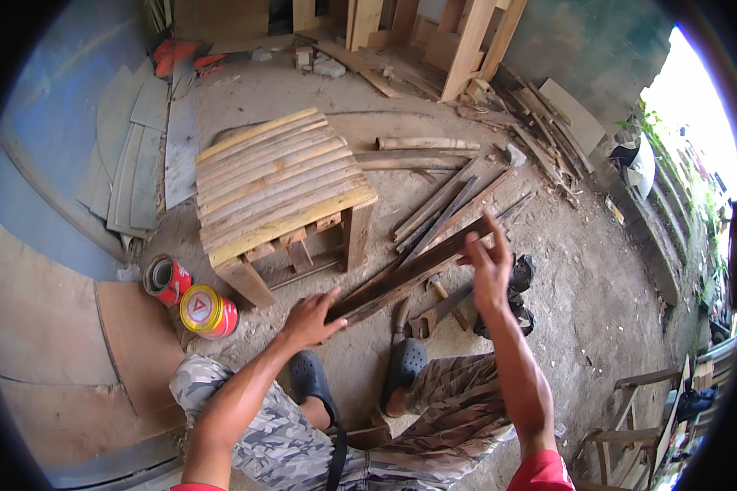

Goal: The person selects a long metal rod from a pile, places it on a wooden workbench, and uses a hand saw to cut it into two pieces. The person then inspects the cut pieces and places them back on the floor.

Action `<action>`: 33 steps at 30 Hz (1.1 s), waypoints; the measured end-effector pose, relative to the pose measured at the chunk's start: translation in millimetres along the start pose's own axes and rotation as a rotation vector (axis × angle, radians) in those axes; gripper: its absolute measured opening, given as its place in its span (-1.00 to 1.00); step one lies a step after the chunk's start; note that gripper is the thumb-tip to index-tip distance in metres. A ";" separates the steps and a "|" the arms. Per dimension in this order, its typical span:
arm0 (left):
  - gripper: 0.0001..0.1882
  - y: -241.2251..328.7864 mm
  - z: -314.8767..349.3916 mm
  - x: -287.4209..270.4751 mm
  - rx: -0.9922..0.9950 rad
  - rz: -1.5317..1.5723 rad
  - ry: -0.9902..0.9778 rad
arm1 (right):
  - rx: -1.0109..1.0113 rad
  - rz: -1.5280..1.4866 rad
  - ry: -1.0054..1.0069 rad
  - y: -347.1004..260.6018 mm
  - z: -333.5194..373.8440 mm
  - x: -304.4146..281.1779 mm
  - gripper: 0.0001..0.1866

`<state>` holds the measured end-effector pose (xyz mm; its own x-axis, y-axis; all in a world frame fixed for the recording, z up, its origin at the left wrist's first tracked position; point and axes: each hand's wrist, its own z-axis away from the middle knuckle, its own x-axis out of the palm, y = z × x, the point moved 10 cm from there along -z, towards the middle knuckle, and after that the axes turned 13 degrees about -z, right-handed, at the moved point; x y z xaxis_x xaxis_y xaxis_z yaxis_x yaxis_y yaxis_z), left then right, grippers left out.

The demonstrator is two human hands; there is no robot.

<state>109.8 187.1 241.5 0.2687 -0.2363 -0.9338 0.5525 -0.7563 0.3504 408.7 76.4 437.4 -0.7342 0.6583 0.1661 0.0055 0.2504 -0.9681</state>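
A long dark wooden plank (pixel 422 272) lies at a slant between my hands. My left hand (pixel 309 319) is at its near end, thumb and fingers on either side of it. My right hand (pixel 490 266) is at the far end, thumb and forefinger by the plank's edge and other fingers partly hidden. Below the plank lie a handsaw (pixel 424 325), a hammer (pixel 439 288) and a tool with a dark handle (pixel 401 316). Beyond my left hand stands a low wooden table (pixel 278 176) with a slatted top.
Two red paint cans (pixel 209 311) stand left of the table. Loose wood strips (pixel 442 204) lie right of it. A black plastic bag (pixel 522 274) sits by my right hand. Scrap boards (pixel 549 131) are piled farther back. Concrete steps (pixel 659 245) run along the right.
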 end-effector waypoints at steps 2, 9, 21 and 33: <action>-0.20 -28.7 15.4 -5.2 -0.117 -0.027 -0.016 | -0.073 0.002 0.049 -11.8 -15.6 -24.4 -0.40; 0.05 -169.5 113.0 62.3 -0.877 0.387 -0.087 | -0.105 -0.168 0.122 -27.6 -50.2 -43.4 -0.42; -0.16 -185.6 236.2 83.1 -1.368 1.033 0.152 | 0.002 -0.346 0.098 11.8 -84.9 -3.0 -0.47; -0.29 -172.4 212.4 89.3 -1.397 0.947 0.175 | -0.005 -0.231 0.267 51.5 -103.1 -73.6 -0.42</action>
<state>-129.0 166.8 82.3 0.9132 -0.1187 -0.3899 0.3560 0.6981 0.6213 533.0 114.1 394.6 -0.5131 0.7460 0.4246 -0.1360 0.4178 -0.8983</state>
